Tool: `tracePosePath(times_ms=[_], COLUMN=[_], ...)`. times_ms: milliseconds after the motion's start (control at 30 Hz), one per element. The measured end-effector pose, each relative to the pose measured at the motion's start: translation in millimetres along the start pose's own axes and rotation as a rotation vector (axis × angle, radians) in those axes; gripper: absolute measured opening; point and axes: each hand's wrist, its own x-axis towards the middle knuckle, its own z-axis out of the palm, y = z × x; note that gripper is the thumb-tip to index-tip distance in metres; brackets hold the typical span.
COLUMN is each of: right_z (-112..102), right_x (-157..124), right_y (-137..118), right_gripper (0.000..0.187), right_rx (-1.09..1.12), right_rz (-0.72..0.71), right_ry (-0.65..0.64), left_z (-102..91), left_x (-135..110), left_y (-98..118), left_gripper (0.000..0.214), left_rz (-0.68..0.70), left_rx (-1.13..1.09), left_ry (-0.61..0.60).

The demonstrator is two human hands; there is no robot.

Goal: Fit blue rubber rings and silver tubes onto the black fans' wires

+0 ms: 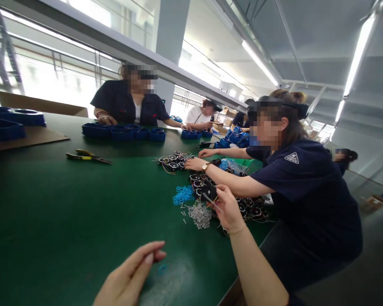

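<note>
My right hand reaches out over a heap of small black fans with coloured leads. Its thumb and fingers pinch a thin pale wire that sticks out to the left. Just left of it lie a pile of short silvery tube pieces and a cluster of small blue rings. My left hand hovers low over the green table near its front edge, fingers stretched out together and holding nothing I can see. A single blue ring lies just below its fingertips.
A co-worker in a dark shirt sits close on my right, both hands on more fans. Other people sit further along, behind rows of blue trays. Yellow-handled pliers lie mid-table. Cardboard and blue trays lie at the far left.
</note>
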Motion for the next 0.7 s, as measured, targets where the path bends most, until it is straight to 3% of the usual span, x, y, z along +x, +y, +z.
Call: tracePosePath(times_ms=[100,167,267,333,400,533,633,700], right_z=[16,41,83,99,100,90,100,114], right_x=[-27,-50,-87,-100,-94,-26,33,58], right_y=[-2,2,16,28,40,50,54,58], right_gripper=[0.053,0.048,0.025,0.018,0.016,0.017,0.015,0.011], right_rx=[0.679,1.085,1.224,1.057,0.658,-0.344,-0.548,-0.621], right_rz=[0.138,0.286,0.335,0.271,0.138,-0.244,-0.280,-0.274], right_ry=[-0.320,-0.473,-0.370,-0.307,-0.274,-0.080,-0.063,-0.078], left_z=[6.3,15.3,24.0,22.5,16.3,2.9,-3.2,-6.9], left_x=[21,22,11,1,-5,1,10,12], left_y=[38,56,59,47,33,14,9,5], left_gripper=[0.066,0.063,0.061,0.050,0.042,0.040,0.042,0.046], left_rz=[0.034,-0.005,-0.094,-0.141,-0.233,-0.489,-0.547,-0.523], left_rx=[-0.132,-0.247,-0.351,-0.308,-0.315,-0.552,-0.623,-0.601], left_ry=[0.012,-0.149,-0.241,-0.177,-0.092,0.048,0.049,0.040])
